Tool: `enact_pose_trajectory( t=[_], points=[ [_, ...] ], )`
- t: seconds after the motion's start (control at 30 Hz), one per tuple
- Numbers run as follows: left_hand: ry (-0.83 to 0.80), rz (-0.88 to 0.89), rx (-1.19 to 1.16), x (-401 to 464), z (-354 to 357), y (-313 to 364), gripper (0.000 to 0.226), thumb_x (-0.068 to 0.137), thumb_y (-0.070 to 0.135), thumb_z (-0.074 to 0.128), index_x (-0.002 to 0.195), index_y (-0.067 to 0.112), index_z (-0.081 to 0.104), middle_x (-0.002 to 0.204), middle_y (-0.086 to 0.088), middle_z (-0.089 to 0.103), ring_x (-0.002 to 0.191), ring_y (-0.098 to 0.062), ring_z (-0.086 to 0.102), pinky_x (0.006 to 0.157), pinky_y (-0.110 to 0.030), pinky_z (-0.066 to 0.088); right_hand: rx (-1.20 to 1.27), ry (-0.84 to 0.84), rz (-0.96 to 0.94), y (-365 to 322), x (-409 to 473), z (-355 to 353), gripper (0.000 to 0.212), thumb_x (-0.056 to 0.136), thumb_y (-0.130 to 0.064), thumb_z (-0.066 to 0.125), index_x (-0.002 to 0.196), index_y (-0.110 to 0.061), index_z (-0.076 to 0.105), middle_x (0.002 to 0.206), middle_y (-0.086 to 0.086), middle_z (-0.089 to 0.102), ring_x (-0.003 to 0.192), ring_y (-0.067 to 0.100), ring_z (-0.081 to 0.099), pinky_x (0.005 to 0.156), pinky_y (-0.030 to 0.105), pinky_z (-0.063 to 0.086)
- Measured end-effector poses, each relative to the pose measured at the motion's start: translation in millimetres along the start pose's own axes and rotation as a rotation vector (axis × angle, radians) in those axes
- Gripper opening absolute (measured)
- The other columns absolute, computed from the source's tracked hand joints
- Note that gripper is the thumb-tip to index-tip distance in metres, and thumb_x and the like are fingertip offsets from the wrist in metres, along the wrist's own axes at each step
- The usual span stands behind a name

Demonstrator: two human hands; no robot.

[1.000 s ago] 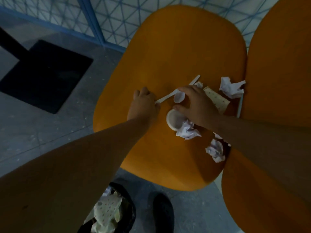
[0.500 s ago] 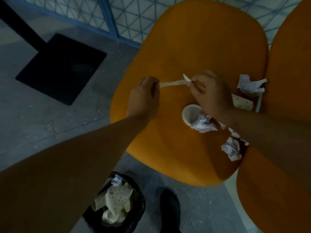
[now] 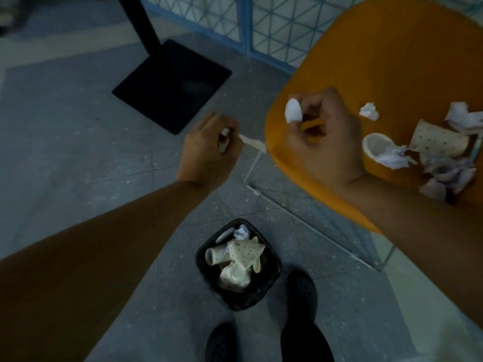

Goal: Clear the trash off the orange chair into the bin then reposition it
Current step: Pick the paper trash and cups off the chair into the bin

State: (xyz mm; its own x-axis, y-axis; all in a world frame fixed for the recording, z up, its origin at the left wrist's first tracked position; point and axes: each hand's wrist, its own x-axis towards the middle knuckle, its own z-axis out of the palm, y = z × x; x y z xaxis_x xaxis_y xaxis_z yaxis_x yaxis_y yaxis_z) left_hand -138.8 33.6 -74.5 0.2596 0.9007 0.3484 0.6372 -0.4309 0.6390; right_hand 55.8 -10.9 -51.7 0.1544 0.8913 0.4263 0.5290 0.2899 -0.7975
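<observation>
Left of centre, the left hand (image 3: 209, 150) pinches a thin white utensil handle (image 3: 252, 142) over bare floor, well up-frame of the bin (image 3: 271, 280) at lower centre, which holds cups and paper. Dropped from there, the piece would likely miss. To the right, the right hand (image 3: 324, 142) grips a white spoon bowl (image 3: 294, 111), probably the snapped-off end, at the orange chair (image 3: 392, 48) edge. On the seat at the frame's right lie a paper cup (image 3: 376, 146), a dotted cup (image 3: 439, 141) and crumpled tissues (image 3: 449, 171); a careless sweep could scatter them.
</observation>
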Motion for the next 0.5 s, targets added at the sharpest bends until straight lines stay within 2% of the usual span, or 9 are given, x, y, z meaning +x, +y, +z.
enact_pose_trajectory(
  t=[0.07, 0.13, 0.27, 0.37, 0.43, 0.5],
  points=[
    [-0.044, 0.017, 0.053, -29.7, -20.9, -15.0, 0.008, 0.087, 0.011, 0.06, 0.093, 0.008, 0.064, 0.09, -0.007, 0.061, 0.072, -0.018, 0.057, 0.063, -0.033, 0.051, 0.002, -0.113, 0.017, -16.2, -28.0, 17.6, 0.017, 0.091, -0.012, 0.063, 0.096, 0.0, 0.052, 0.09, 0.015, 0.065, 0.072, 0.018, 0.057, 0.06, 0.029, 0.042],
    [-0.095, 0.03, 0.098, -62.0, -36.7, -30.3, 0.007, 0.087, 0.01, 0.061, 0.093, 0.007, 0.064, 0.089, -0.006, 0.061, 0.072, -0.016, 0.056, 0.063, -0.031, 0.051, 0.008, -0.204, 0.028, -21.9, -56.3, 36.2, 0.021, 0.09, -0.012, 0.063, 0.102, 0.001, 0.052, 0.091, 0.016, 0.065, 0.072, 0.02, 0.056, 0.058, 0.032, 0.042],
    [-0.228, -0.025, 0.121, -129.0, -44.8, -64.5, 0.009, 0.086, 0.009, 0.063, 0.094, 0.007, 0.066, 0.089, -0.007, 0.061, 0.071, -0.017, 0.055, 0.059, -0.032, 0.05, 0.004, -0.356, 0.118, -13.7, -108.6, 75.4, 0.045, 0.09, -0.011, 0.061, 0.131, -0.018, 0.047, 0.101, 0.009, 0.069, 0.084, 0.021, 0.064, 0.066, 0.039, 0.054],
    [-0.32, -0.062, 0.131, -167.6, -29.2, -84.1, 0.017, 0.085, 0.015, 0.056, 0.095, 0.007, 0.067, 0.088, -0.01, 0.061, 0.073, -0.025, 0.058, 0.059, -0.036, 0.052, 0.01, -0.416, 0.221, 4.8, -138.0, 93.6, 0.049, 0.091, -0.011, 0.058, 0.135, -0.032, 0.048, 0.113, 0.004, 0.067, 0.096, 0.019, 0.064, 0.078, 0.025, 0.055],
    [-0.365, -0.079, 0.152, -186.0, -11.6, -95.4, 0.019, 0.086, 0.015, 0.054, 0.095, 0.006, 0.068, 0.089, -0.012, 0.062, 0.076, -0.029, 0.06, 0.059, -0.036, 0.052, 0.037, -0.419, 0.268, 19.2, -153.5, 104.2, 0.045, 0.092, -0.009, 0.058, 0.132, -0.03, 0.054, 0.122, 0.003, 0.064, 0.104, 0.016, 0.062, 0.082, 0.016, 0.053],
    [-0.405, -0.101, 0.175, -197.4, 9.6, -106.2, 0.016, 0.089, 0.012, 0.056, 0.098, 0.005, 0.067, 0.092, -0.013, 0.062, 0.081, -0.03, 0.06, 0.06, -0.034, 0.049, 0.036, -0.39, 0.269, 32.1, -164.0, 112.1, 0.041, 0.091, -0.008, 0.058, 0.129, -0.024, 0.058, 0.121, 0.003, 0.064, 0.105, 0.013, 0.061, 0.083, 0.019, 0.054]
  ],
)
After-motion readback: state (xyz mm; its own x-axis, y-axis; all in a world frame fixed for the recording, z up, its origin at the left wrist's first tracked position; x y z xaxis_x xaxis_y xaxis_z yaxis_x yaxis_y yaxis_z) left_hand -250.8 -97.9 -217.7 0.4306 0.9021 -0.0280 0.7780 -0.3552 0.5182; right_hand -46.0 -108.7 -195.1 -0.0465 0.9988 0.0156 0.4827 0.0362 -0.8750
